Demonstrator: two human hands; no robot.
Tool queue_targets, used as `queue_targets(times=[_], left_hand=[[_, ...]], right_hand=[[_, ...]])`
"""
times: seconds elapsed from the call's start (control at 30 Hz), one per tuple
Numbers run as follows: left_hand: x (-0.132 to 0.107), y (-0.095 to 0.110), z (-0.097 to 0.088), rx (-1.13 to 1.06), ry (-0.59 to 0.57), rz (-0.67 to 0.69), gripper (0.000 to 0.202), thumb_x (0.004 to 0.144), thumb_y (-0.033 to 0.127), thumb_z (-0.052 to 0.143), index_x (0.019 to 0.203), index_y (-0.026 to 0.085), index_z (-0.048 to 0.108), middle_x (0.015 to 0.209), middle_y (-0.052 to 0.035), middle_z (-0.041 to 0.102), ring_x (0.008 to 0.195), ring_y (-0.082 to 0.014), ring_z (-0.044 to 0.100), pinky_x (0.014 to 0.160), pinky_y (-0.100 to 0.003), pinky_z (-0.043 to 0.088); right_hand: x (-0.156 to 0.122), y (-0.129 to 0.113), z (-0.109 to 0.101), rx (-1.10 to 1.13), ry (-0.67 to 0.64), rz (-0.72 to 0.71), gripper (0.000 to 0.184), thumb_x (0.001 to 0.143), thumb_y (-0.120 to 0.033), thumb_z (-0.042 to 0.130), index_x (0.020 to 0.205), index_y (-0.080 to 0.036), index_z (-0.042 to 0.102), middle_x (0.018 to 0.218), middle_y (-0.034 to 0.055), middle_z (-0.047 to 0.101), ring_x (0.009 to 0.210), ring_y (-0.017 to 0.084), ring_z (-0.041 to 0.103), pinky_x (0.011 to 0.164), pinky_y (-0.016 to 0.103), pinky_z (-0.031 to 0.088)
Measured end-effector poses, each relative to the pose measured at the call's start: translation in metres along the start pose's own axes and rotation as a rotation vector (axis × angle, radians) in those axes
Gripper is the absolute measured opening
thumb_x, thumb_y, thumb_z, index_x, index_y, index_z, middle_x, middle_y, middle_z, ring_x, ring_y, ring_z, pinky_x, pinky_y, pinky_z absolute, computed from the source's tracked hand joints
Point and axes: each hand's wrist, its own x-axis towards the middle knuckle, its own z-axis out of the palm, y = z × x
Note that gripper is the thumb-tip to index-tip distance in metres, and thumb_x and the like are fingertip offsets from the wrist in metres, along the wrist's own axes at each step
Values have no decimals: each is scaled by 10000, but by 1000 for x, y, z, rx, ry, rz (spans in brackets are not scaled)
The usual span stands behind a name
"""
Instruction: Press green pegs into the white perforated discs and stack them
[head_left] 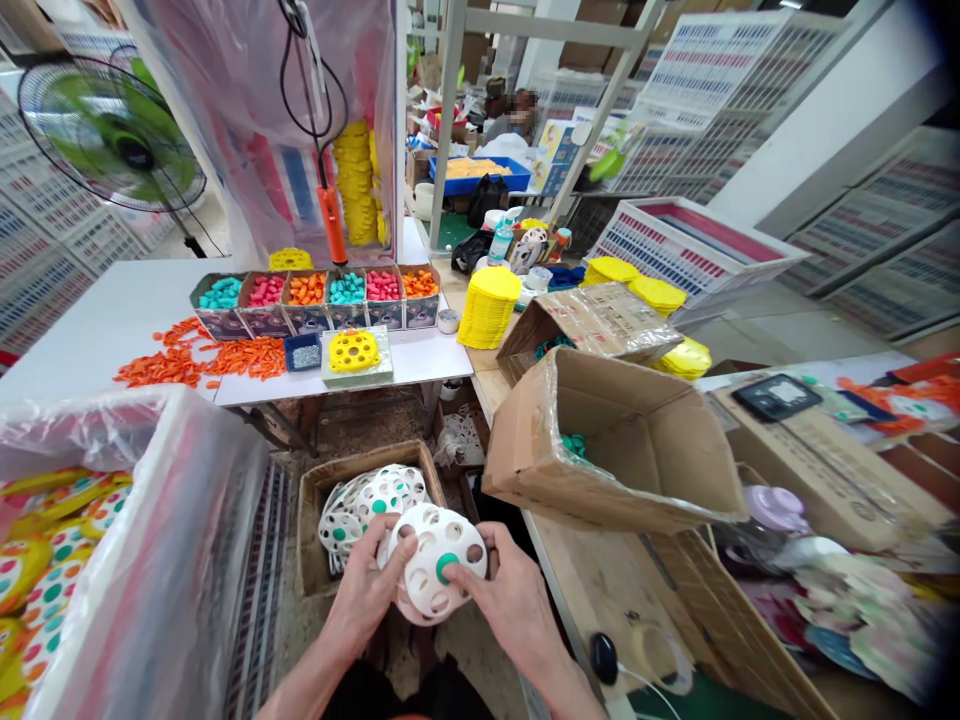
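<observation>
A white plastic disc (pixel 433 530) with round holes is held up between both hands, over the front edge of an open cardboard box. My left hand (pixel 373 578) grips its left side, with the thumb on top. My right hand (pixel 508 578) holds the right side, its thumb touching a green round piece (pixel 446 566) at the middle. Another pale edge shows under the disc; I cannot tell whether it is a second disc. Inside the box (pixel 435 470) lie several similar white discs (pixel 390 490) with green centres.
Ahead, a white table (pixel 112 290) carries a row of bins (pixel 307 315) with coloured pieces, loose orange pieces (pixel 244 357) and a yellow part (pixel 354 350). At right stands an open cardboard box (pixel 637 430); at left, a plastic-lined crate (pixel 187 560). A fan (pixel 112 140) stands behind.
</observation>
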Motion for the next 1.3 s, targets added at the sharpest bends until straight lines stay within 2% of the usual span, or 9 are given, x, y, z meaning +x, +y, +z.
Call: queue_targets(times=[0.13, 0.3, 0.37, 0.53, 0.7, 0.8, 0.97, 1.13, 1.3], left_hand=[[0, 2, 0, -49, 23, -28, 264, 809, 440, 672, 887, 196, 603, 777, 24, 541, 698, -123, 476, 613, -200, 421], [6, 2, -3, -109, 4, -63, 282, 809, 458, 672, 858, 197, 580, 758, 32, 539, 672, -110, 462, 597, -196, 411], [7, 1, -5, -125, 11, -73, 287, 808, 461, 673, 856, 196, 574, 754, 34, 540, 663, -108, 463, 589, -196, 408], [4, 2, -8, -51, 66, -28, 303, 813, 480, 657, 881, 194, 585, 757, 31, 530, 657, -114, 463, 568, -201, 405], [-1, 5, -7, -47, 126, -26, 333, 779, 485, 687, 909, 189, 608, 787, 14, 559, 694, -139, 501, 605, -225, 443], [-5, 2, -7, -79, 128, -35, 319, 780, 469, 695, 904, 186, 612, 759, 21, 551, 664, -126, 494, 588, -214, 431], [-10, -3, -12, -250, 61, -118, 323, 814, 476, 665, 965, 192, 631, 848, -23, 655, 756, -164, 580, 666, -245, 477], [-20, -6, -26, -318, 100, -187, 385, 769, 494, 709, 1008, 197, 661, 921, -52, 725, 823, -208, 648, 730, -291, 508], [-32, -21, -45, -336, 166, -194, 392, 718, 521, 748, 897, 180, 672, 791, -31, 722, 732, -195, 651, 656, -272, 500]], right_hand=[[6, 6, 7, 19, 4, 23, 367, 694, -517, 752, 873, -252, 572, 781, -19, 669, 696, 196, 618, 631, 282, 442], [16, 11, 15, 449, -155, 35, 427, 661, -471, 798, 882, -227, 526, 696, -58, 573, 573, 150, 594, 530, 258, 464], [17, 10, 16, 544, -198, 49, 447, 658, -453, 805, 898, -228, 504, 709, -65, 568, 566, 144, 598, 516, 254, 475], [8, -1, 15, 373, -131, 24, 491, 630, -388, 821, 979, -238, 511, 781, -31, 668, 715, 185, 652, 584, 251, 491], [3, -7, 18, 187, -71, 27, 473, 661, -439, 778, 1002, -247, 512, 765, -23, 686, 711, 204, 655, 631, 283, 494], [4, -4, 20, 205, -67, 32, 483, 642, -458, 790, 980, -248, 516, 742, -31, 663, 696, 200, 642, 615, 280, 488], [10, -5, 18, 636, -298, 94, 458, 658, -477, 802, 915, -223, 521, 672, -55, 623, 562, 140, 584, 514, 234, 443], [14, -15, 25, 791, -235, 164, 419, 699, -520, 777, 874, -189, 588, 646, -14, 682, 529, 121, 553, 488, 209, 376], [27, -19, 44, 819, -248, 199, 407, 694, -496, 791, 902, -189, 624, 631, -33, 664, 436, 69, 445, 414, 182, 206]])
